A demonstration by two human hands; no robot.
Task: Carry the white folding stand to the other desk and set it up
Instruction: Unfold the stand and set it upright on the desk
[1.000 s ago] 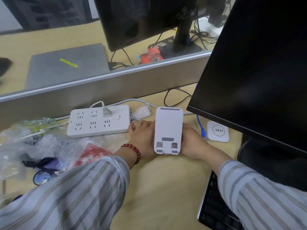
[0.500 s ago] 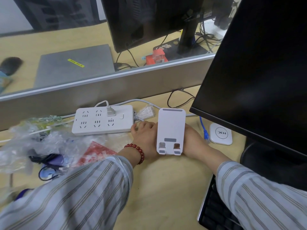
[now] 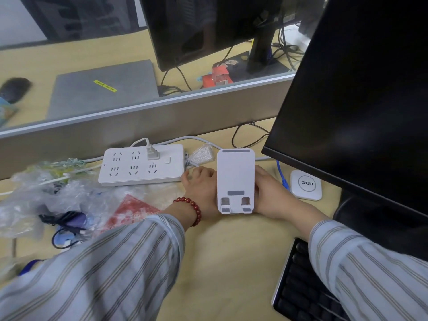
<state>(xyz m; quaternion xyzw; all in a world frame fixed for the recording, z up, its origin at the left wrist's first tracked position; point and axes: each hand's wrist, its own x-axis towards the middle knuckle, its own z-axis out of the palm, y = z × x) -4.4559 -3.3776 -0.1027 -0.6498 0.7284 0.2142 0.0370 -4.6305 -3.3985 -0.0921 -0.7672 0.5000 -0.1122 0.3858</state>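
The white folding stand (image 3: pixel 235 179) stands unfolded on the wooden desk (image 3: pixel 227 262), its face plate tilted back, two small lips at its lower edge. My left hand (image 3: pixel 201 191), with a red bead bracelet at the wrist, holds its left side from behind. My right hand (image 3: pixel 269 193) grips its right side. The fingers of both hands and the stand's rear leg are hidden behind the plate.
A white power strip (image 3: pixel 141 165) with one plug lies left of the stand. Crumpled plastic bags (image 3: pixel 46 193) and cables clutter the far left. A black monitor (image 3: pixel 361 100) overhangs the right, a white round-cornered puck (image 3: pixel 305 184) beneath it, a black keyboard (image 3: pixel 301 290) at lower right. A grey divider (image 3: pixel 139 126) bounds the desk.
Hands and stand have barely moved on the desk. The apparent rightward shift in the picture looks like camera movement.
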